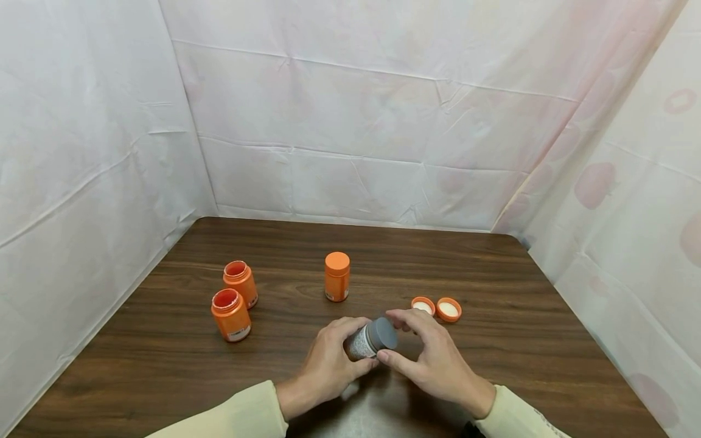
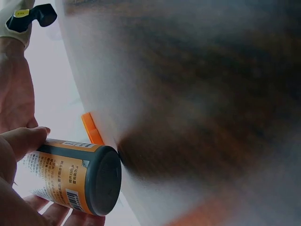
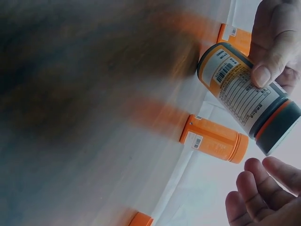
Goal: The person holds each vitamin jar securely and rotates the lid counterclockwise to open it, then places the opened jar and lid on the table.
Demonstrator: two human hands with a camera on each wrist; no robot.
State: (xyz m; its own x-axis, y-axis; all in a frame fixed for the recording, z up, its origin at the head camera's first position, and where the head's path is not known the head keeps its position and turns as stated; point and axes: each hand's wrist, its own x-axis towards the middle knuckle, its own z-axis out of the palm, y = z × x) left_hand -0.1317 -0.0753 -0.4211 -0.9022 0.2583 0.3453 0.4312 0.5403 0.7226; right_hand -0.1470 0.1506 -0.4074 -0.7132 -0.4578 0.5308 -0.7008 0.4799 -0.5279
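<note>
My left hand (image 1: 331,359) grips a dark grey bottle (image 1: 362,344) with a printed label, thumb on one side and fingers on the other. The bottle tilts, its grey cap (image 1: 383,333) turned toward my right hand (image 1: 432,359). That hand is beside the cap with fingers spread and thumb near its edge; in the right wrist view a gap shows between the fingers (image 3: 256,188) and the cap. A dark base (image 2: 104,181) and an orange label band with a barcode show in the left wrist view. The left palm is hidden behind the bottle.
Two uncapped orange bottles (image 1: 231,316) stand at the left of the brown table (image 1: 164,377). A capped orange bottle (image 1: 336,277) stands beyond my hands. Two orange caps (image 1: 449,309) lie white side up at the right, one partly behind my right hand. White sheeting (image 1: 350,109) surrounds the table.
</note>
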